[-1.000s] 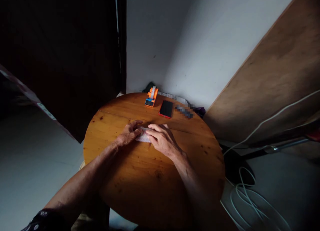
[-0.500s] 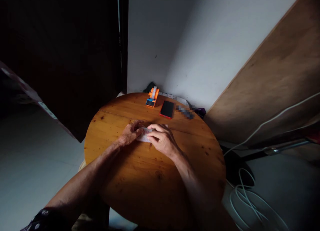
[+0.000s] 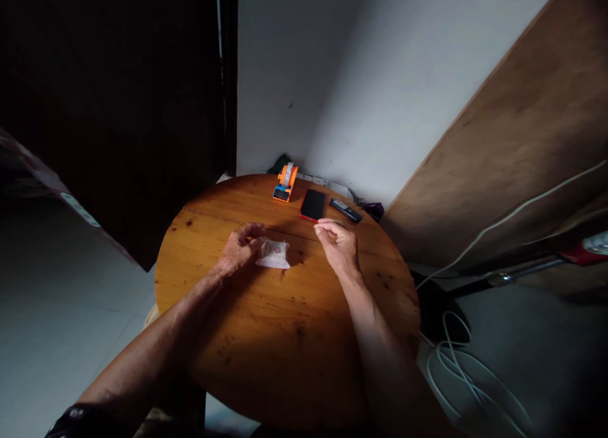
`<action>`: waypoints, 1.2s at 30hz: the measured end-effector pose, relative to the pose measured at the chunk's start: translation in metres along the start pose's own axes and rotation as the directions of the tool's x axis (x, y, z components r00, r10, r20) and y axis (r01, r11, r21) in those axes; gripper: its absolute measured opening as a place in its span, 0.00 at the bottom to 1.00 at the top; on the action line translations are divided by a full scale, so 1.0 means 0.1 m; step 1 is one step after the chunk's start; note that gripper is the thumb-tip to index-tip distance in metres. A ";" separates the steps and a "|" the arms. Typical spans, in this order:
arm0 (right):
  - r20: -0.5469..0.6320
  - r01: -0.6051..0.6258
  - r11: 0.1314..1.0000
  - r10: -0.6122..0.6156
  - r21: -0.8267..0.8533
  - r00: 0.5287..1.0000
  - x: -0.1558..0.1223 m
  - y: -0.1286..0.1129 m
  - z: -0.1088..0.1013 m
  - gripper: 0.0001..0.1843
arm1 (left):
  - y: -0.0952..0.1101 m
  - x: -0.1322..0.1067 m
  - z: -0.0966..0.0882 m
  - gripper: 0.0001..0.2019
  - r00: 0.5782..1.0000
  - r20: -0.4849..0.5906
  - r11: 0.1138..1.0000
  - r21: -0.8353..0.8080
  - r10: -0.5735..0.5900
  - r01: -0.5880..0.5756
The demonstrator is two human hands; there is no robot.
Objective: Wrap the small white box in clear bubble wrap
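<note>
A small white wrapped packet (image 3: 272, 254) with faint reddish marks and crinkled ends is on the round wooden table. My left hand (image 3: 242, 245) is at its left side, fingers curled and thumb against the packet's edge. My right hand (image 3: 339, 245) is apart from the packet, off to its right, above the table. Its thumb and fingertips are pressed together just in front of a red-edged smartphone (image 3: 312, 205); anything between them is too small to make out.
An orange tape dispenser (image 3: 285, 183) with a blue part stands at the table's far edge, left of the phone. A dark handset (image 3: 346, 210) lies right of the phone. The wall (image 3: 294, 77) rises behind the table (image 3: 294, 356). Looped white cable (image 3: 468, 368) lies on the floor at right.
My right hand has left the packet and moved to the right, its fingertips now closed together. The packet is more exposed, with my left hand still at its left side. The view has shifted slightly.
</note>
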State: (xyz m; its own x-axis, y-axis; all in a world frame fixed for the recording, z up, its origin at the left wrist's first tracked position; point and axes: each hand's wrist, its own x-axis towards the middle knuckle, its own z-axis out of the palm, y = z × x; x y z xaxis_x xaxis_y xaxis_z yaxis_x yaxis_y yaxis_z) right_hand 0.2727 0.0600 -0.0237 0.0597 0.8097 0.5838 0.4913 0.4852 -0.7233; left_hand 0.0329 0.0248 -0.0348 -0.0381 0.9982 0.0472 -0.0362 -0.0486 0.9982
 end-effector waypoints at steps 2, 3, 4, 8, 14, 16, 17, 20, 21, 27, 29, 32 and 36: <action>-0.034 -0.118 0.991 0.116 -0.058 0.993 0.03 0.22 -0.03 0.10 | 0.01 0.01 -0.01 0.19 0.997 -0.070 1.000 0.004 0.017 -0.017; -0.030 -0.175 0.979 0.173 -0.105 0.984 0.03 0.30 -0.04 0.10 | 0.01 0.02 -0.02 0.18 0.995 -0.099 1.000 0.008 0.024 -0.023; -0.026 -0.220 0.963 0.219 -0.154 0.975 0.03 0.37 -0.05 0.11 | 0.02 0.03 -0.03 0.18 0.991 -0.128 1.000 0.010 0.028 -0.027; -0.037 -0.293 0.917 0.294 -0.270 0.955 0.03 0.46 -0.03 0.16 | 0.00 0.05 -0.06 0.16 0.975 -0.222 0.999 -0.010 0.032 -0.035; -0.011 -0.317 0.718 0.396 -0.619 0.918 0.34 0.26 0.16 0.30 | -0.05 0.07 -0.06 0.14 0.953 -0.289 0.995 -0.014 0.091 -0.099; -0.018 -0.322 0.653 0.427 -0.685 0.904 0.50 0.21 0.26 0.32 | -0.05 0.07 -0.06 0.14 0.954 -0.290 0.997 -0.014 0.073 -0.081; -0.027 -0.343 0.633 0.453 -0.694 0.891 0.58 0.19 0.32 0.34 | -0.05 0.08 -0.06 0.14 0.955 -0.291 0.998 -0.014 0.058 -0.065; -0.063 -0.429 0.600 0.532 -0.675 0.844 0.73 0.18 0.49 0.40 | -0.04 0.08 -0.04 0.14 0.961 -0.276 1.000 -0.017 0.006 -0.011; -0.086 -0.447 0.604 0.531 -0.660 0.843 0.76 0.18 0.53 0.41 | -0.03 0.07 -0.03 0.14 0.964 -0.264 1.000 -0.018 -0.006 0.001; 0.041 -0.393 0.830 0.443 -0.395 0.896 0.64 0.15 0.51 0.20 | 0.00 0.00 0.04 0.09 0.989 -0.149 0.993 0.120 -0.003 0.021; 0.195 -0.404 0.854 0.479 -0.327 0.856 0.51 0.11 0.46 0.18 | 0.00 -0.02 0.05 0.08 0.995 -0.093 0.991 0.133 -0.021 0.033; 0.318 -0.423 0.860 0.501 -0.284 0.805 0.34 0.04 0.44 0.23 | -0.02 -0.03 0.05 0.07 0.999 -0.047 0.991 0.126 -0.027 0.032; 0.439 -0.357 0.883 0.464 -0.306 0.770 0.29 -0.06 0.51 0.30 | -0.01 -0.06 0.07 0.10 0.999 -0.027 0.991 0.132 -0.031 0.034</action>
State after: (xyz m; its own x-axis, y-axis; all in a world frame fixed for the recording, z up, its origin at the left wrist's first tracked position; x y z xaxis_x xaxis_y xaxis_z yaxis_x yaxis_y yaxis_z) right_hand 0.2269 0.0975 -0.0214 -0.1076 0.9930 -0.0479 0.6778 0.0380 -0.7342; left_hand 0.0404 0.0190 -0.0357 -0.0636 0.9979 0.0156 0.0950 -0.0095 0.9954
